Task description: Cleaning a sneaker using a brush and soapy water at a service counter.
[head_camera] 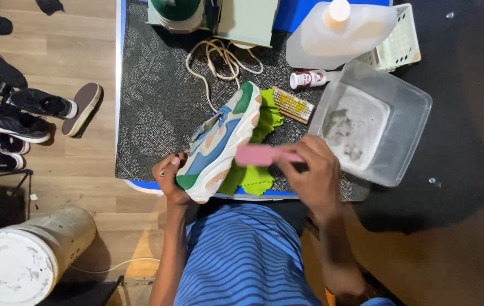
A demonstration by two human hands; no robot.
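Note:
My left hand [171, 180] grips the heel end of a multicoloured sneaker [219, 141] with blue, peach, green and white panels, held tilted on its side over the patterned mat [151, 113]. My right hand [313, 173] holds a pink brush [261, 154] by its handle, with the brush head against the sneaker's white sole. A bright green cloth [256, 175] lies under the shoe. The sneaker's cream laces [222, 59] lie loose on the mat further back.
A clear plastic tub [406, 133] of murky water sits to the right, with a wooden brush [292, 105], small bottle [309, 78], large jug [338, 31] and white basket [403, 42] behind. Dark shoes [12, 116] lie on the wooden floor left; a white bucket [20, 260] stands lower left.

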